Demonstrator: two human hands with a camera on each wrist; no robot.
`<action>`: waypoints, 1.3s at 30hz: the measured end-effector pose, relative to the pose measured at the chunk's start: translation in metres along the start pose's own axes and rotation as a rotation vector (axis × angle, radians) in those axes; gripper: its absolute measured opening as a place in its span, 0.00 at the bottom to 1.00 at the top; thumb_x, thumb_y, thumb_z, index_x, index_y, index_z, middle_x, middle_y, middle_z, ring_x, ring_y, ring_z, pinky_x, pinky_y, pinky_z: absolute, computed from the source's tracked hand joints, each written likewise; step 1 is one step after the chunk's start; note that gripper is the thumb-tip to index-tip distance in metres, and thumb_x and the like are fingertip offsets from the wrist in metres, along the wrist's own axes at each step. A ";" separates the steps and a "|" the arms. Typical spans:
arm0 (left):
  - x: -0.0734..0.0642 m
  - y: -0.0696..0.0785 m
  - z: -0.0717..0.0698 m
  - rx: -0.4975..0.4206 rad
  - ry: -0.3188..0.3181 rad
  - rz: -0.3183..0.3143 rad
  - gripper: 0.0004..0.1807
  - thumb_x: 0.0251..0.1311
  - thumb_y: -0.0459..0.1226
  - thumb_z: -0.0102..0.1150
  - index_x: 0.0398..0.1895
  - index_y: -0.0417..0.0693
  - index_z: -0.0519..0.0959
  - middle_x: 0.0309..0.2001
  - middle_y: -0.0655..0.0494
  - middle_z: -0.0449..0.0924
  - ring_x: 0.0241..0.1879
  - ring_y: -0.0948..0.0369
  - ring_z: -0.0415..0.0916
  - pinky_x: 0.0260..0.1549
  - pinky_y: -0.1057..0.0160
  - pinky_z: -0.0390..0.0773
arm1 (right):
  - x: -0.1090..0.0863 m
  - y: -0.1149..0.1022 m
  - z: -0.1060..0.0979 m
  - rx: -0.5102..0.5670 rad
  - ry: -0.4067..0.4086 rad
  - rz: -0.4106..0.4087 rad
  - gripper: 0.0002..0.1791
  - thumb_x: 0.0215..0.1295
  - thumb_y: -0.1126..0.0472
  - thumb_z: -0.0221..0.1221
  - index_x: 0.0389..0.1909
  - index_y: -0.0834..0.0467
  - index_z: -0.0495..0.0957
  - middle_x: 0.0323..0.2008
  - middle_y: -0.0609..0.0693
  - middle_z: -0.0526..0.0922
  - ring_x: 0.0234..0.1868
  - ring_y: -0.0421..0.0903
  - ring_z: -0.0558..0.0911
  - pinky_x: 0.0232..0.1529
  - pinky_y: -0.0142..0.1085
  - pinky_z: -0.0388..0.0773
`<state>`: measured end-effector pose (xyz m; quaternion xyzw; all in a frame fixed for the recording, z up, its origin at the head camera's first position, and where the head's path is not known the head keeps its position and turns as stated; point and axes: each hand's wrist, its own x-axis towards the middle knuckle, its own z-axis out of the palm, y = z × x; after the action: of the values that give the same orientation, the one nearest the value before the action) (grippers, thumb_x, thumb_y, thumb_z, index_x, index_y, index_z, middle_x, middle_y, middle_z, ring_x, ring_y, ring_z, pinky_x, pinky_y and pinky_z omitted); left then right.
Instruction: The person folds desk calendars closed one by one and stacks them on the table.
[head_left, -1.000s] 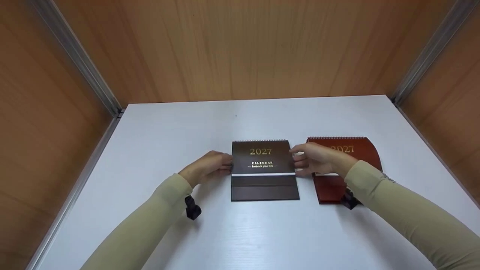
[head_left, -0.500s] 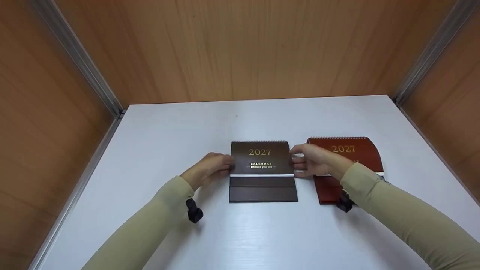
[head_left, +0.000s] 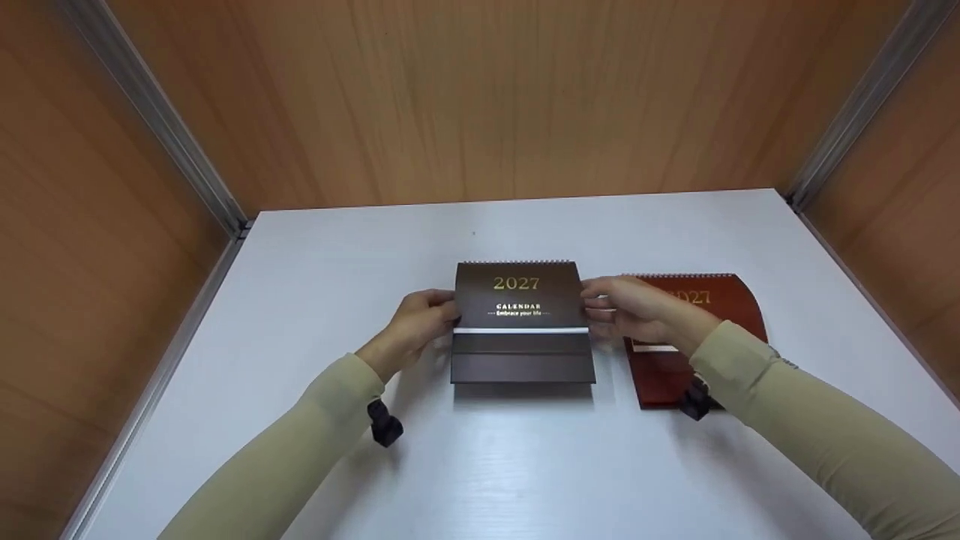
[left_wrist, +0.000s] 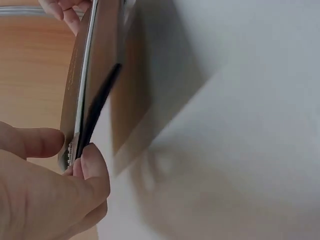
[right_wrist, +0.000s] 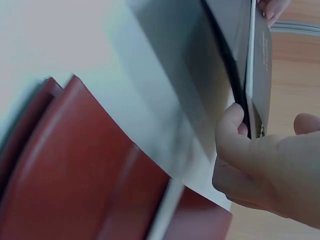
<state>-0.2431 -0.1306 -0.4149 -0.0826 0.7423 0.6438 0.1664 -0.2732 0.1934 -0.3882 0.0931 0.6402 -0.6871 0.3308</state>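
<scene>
A dark brown spiral-bound desk calendar (head_left: 521,296) with gold "2027" lettering is held just above the white table, its shadow falling below its front edge. At its left side my left hand (head_left: 420,324) pinches the edge between thumb and fingers; the left wrist view shows the thumb on the cover and fingers behind the calendar (left_wrist: 75,95). On the opposite edge my right hand (head_left: 634,306) grips it, fingers curled behind the dark base in the right wrist view. A red-brown desk calendar (head_left: 739,307) lies on the table to the right, partly hidden under my right hand and forearm.
The white table (head_left: 495,465) is bounded by a wooden back panel (head_left: 480,105) and wooden side panels with metal corner profiles (head_left: 169,127). A black wrist device (head_left: 385,426) hangs under each sleeve.
The brown calendar, lying on the table before, has been lifted and moved slightly away from me by both hands. The red-brown calendar stays in place.
</scene>
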 end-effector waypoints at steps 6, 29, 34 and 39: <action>-0.003 0.016 0.013 -0.048 -0.007 0.085 0.27 0.73 0.29 0.57 0.73 0.30 0.70 0.63 0.39 0.74 0.63 0.50 0.77 0.65 0.58 0.79 | -0.018 -0.010 -0.016 -0.084 0.014 -0.050 0.33 0.80 0.66 0.49 0.82 0.62 0.54 0.53 0.51 0.79 0.47 0.42 0.78 0.56 0.38 0.77; -0.003 0.031 0.115 -0.065 -0.173 0.181 0.30 0.72 0.33 0.63 0.77 0.42 0.70 0.61 0.50 0.77 0.60 0.56 0.79 0.67 0.54 0.77 | -0.071 -0.008 -0.109 -0.288 0.174 -0.106 0.36 0.83 0.60 0.51 0.83 0.63 0.48 0.42 0.44 0.84 0.30 0.34 0.70 0.34 0.28 0.75; 0.000 0.026 0.139 -0.078 -0.198 0.183 0.31 0.71 0.33 0.64 0.77 0.42 0.70 0.60 0.51 0.78 0.59 0.57 0.80 0.67 0.54 0.77 | -0.080 -0.002 -0.128 -0.351 0.200 -0.100 0.37 0.83 0.58 0.51 0.84 0.64 0.46 0.41 0.42 0.83 0.31 0.34 0.70 0.31 0.26 0.72; 0.002 0.025 0.162 -0.092 -0.205 0.173 0.32 0.70 0.31 0.64 0.77 0.42 0.70 0.60 0.52 0.78 0.58 0.58 0.80 0.65 0.55 0.79 | -0.087 0.004 -0.148 -0.405 0.210 -0.087 0.40 0.84 0.56 0.51 0.85 0.64 0.42 0.44 0.39 0.83 0.41 0.36 0.77 0.40 0.30 0.77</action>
<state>-0.2303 0.0329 -0.4109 0.0404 0.6953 0.6943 0.1814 -0.2479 0.3623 -0.3677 0.0683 0.7993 -0.5447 0.2444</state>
